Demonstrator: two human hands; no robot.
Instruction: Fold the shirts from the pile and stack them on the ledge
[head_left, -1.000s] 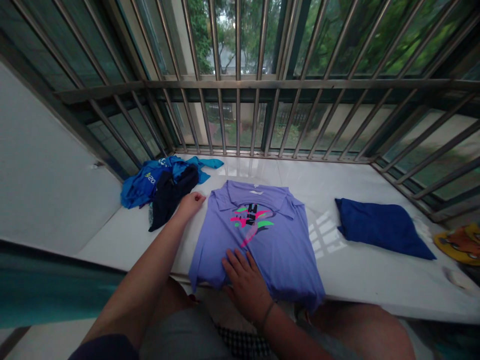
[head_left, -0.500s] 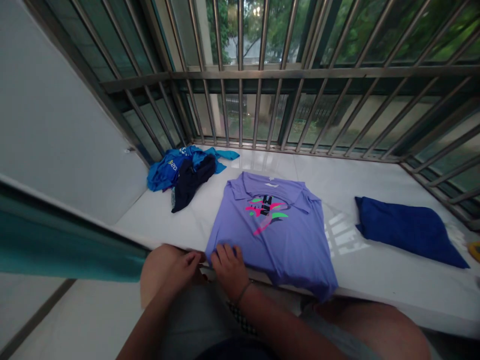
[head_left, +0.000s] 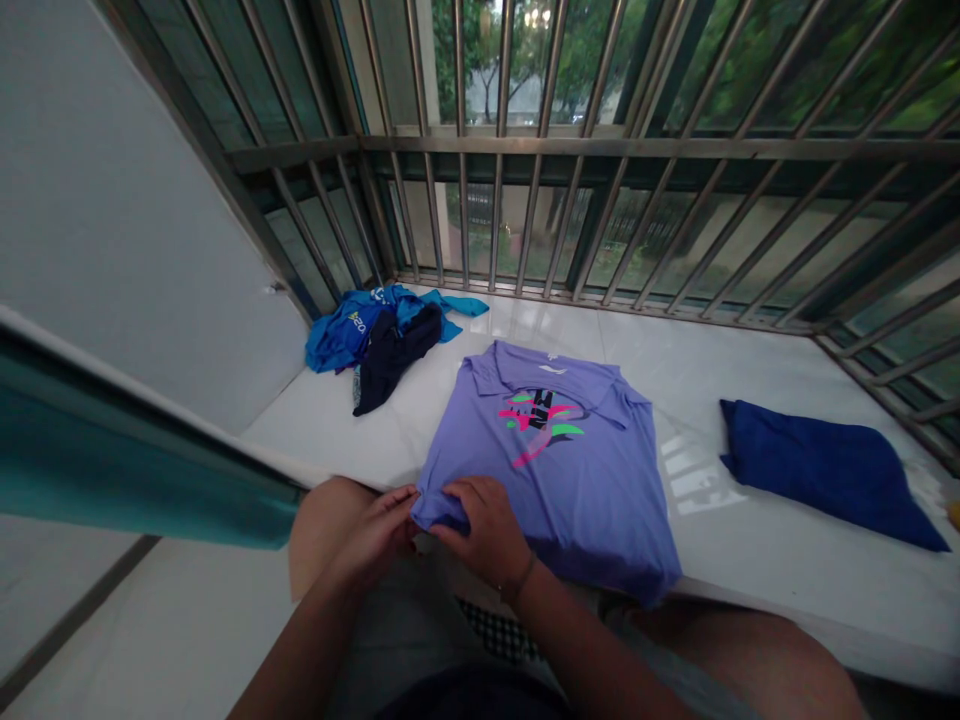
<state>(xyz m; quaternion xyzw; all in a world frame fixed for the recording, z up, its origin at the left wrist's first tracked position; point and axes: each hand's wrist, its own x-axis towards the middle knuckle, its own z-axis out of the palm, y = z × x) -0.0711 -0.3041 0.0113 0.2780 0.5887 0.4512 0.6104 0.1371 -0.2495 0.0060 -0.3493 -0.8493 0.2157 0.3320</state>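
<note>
The shirt lies printed side up on the white ledge at the centre of the frame, collar toward the bars. The left hand pinches the hem corner at lower centre, thumb and forefinger together. The right hand holds a gathered fold just beside it, grip narrow; blur and the fingers make it hard to tell how many layers are caught. A pile of blue clothes lies at centre left; a navy bundle lies at right, apart from the shirt

Risk 1: if only one layer is caught, a pull would likely part front from back and leave creases. Risk 2: the hem sags over the front edge at lower centre-right; its weight, or a hard pull, could drag the shirt off the ledge. Risk 3: uneven tension between the hands would probably skew the left side
</note>
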